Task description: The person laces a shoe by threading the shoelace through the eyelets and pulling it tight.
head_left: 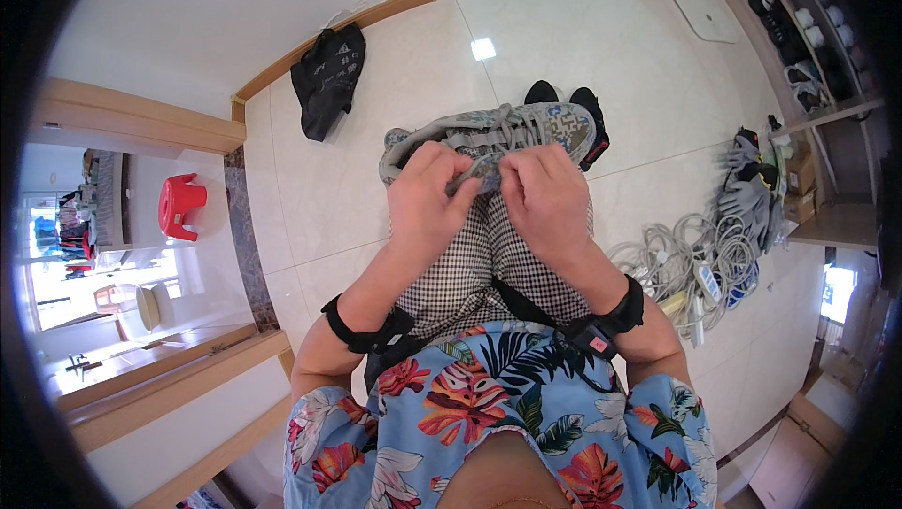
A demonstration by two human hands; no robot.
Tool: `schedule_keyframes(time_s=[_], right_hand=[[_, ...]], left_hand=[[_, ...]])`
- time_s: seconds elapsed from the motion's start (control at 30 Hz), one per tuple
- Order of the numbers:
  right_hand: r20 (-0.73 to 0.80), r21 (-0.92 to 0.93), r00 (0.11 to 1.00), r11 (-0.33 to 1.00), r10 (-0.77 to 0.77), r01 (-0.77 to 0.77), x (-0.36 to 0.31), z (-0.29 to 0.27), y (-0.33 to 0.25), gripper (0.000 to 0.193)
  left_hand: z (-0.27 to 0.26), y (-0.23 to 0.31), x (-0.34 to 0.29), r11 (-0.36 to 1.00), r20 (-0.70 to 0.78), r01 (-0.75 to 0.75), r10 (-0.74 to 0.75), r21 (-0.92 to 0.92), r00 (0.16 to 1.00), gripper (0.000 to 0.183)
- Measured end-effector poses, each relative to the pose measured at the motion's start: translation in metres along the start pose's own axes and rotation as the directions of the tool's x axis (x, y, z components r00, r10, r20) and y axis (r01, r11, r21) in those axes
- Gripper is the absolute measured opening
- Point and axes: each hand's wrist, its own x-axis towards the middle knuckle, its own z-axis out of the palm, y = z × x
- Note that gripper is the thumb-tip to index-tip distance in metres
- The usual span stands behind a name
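Observation:
A camouflage-patterned sneaker point(569, 126) in grey, blue and brown lies sideways across my lap, its toe to the right. Grey laces point(508, 124) run through its eyelets. My left hand point(430, 192) is closed in a pinch at the sneaker's near side, thumb and forefinger together. Close beside it, my right hand point(543, 193) pinches the same near side. A strip of patterned material shows between the fingertips; whether a lace end is in them too, I cannot tell. The hands cover part of the sneaker's near side.
Black shoes point(584, 105) are on my feet, beyond the sneaker. A black bag point(329, 77) lies by the wall at the left. Coiled grey cables point(691, 260) and grey gloves point(749, 199) lie on the right floor, near a shoe rack point(827, 115). A red stool point(181, 207) stands far left.

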Motion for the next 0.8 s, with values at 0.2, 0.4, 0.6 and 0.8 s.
schedule_keyframes(time_s=[0.2, 0.4, 0.6, 0.8], right_hand=[[0.003, -0.043, 1.0, 0.999, -0.031, 0.031, 0.003, 0.002, -0.003, 0.013], [0.048, 0.098, 0.998, 0.995, 0.027, -0.032, -0.001, 0.004, 0.005, 0.012], [0.211, 0.222, 0.968, 0.957, 0.139, -0.185, 0.0, -0.018, 0.007, 0.012], [0.305, 0.318, 0.899, 0.856, 0.314, -0.407, 0.001, -0.017, 0.008, 0.011]], left_hand=[[0.003, -0.004, -0.003, 0.994, -0.079, -0.108, 0.108, 0.005, 0.991, 0.019], [0.002, -0.003, -0.005, 0.993, -0.054, -0.114, 0.114, 0.006, 0.992, 0.022], [-0.004, 0.005, -0.001, 0.992, 0.027, -0.123, 0.122, 0.035, 0.992, 0.029], [-0.015, -0.005, 0.004, 0.997, 0.18, -0.039, 0.051, -0.069, 0.982, 0.028]])
